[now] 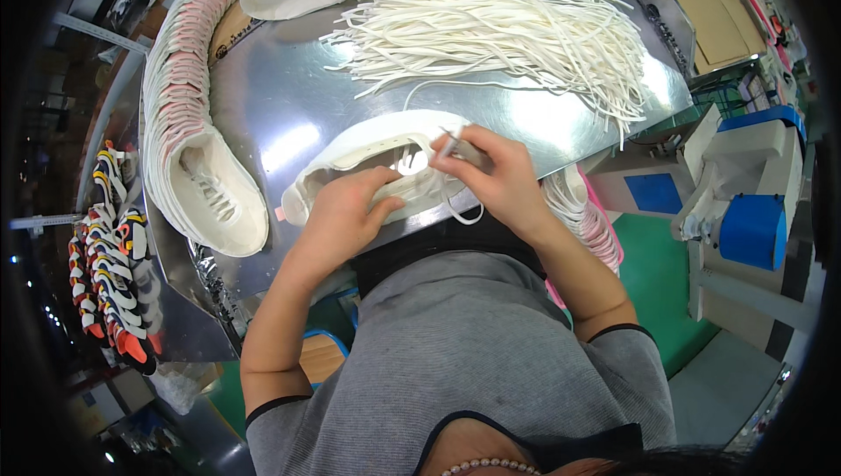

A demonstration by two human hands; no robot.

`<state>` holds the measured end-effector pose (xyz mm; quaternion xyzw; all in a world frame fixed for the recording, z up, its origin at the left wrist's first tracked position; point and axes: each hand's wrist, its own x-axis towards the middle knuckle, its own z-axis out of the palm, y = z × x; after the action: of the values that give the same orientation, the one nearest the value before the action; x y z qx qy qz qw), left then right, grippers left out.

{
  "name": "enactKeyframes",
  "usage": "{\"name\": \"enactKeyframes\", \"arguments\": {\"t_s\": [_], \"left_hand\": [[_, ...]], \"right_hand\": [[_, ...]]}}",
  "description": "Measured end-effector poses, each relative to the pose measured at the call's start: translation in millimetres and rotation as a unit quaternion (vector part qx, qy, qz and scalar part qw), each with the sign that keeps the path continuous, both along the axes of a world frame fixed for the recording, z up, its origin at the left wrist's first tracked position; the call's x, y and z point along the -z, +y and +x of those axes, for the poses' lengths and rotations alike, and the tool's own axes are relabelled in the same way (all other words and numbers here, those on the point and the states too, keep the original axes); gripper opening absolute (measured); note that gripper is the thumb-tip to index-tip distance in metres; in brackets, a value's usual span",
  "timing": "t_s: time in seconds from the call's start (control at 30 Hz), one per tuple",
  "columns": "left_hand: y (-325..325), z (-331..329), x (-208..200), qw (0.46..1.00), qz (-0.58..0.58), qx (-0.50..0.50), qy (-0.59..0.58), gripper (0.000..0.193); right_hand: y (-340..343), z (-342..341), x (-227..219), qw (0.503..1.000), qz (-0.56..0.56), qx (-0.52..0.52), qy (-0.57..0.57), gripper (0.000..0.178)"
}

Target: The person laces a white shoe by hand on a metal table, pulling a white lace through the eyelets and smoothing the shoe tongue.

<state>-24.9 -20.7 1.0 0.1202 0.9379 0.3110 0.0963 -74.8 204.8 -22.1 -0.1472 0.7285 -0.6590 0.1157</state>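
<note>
On the metal table (pixel 285 82), a white lace pile (pixel 491 34) lay far side, stacked uppers (pixel 180 82) left, one white shoe upper (pixel 372 136) near edge. Left hand (pixel 346 204) touched its opening, couldn't tell if clamped. Right hand (pixel 491 165) pinched a slim grey tool (pixel 450 144), blurred.

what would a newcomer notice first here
Probably the big heap of white laces across the far side of the metal table. Next, the curved row of nested white and pink shoe uppers along its left edge. Near the front edge, the left hand touches a white shoe upper while the right hand pinches a thin item.
</note>
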Motion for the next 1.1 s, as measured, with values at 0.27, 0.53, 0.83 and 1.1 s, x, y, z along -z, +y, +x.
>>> {"name": "enactKeyframes", "arguments": {"t_s": [0.27, 0.53, 0.83, 1.1], "left_hand": [[34.1, -2.8, -22.6, 0.997, -0.059, -0.031, 0.045, 0.027], [44.7, -15.9, 7.7, 0.994, -0.041, -0.088, 0.054, 0.017], [38.3, -21.2, 15.3, 0.994, 0.007, -0.113, -0.003, 0.02], [35.5, -17.0, 13.2, 0.998, 0.017, -0.065, -0.002, 0.015]], "right_hand": [[-16.3, -24.0, 15.9, 0.997, 0.039, -0.016, 0.061, 0.02], [-13.3, -16.4, 34.8, 0.989, 0.012, 0.078, 0.123, 0.022], [19.2, 22.0, 30.3, 0.997, 0.056, -0.055, -0.015, 0.015], [13.0, 18.4, 24.0, 0.971, 0.22, -0.064, 0.066, 0.016]]}}
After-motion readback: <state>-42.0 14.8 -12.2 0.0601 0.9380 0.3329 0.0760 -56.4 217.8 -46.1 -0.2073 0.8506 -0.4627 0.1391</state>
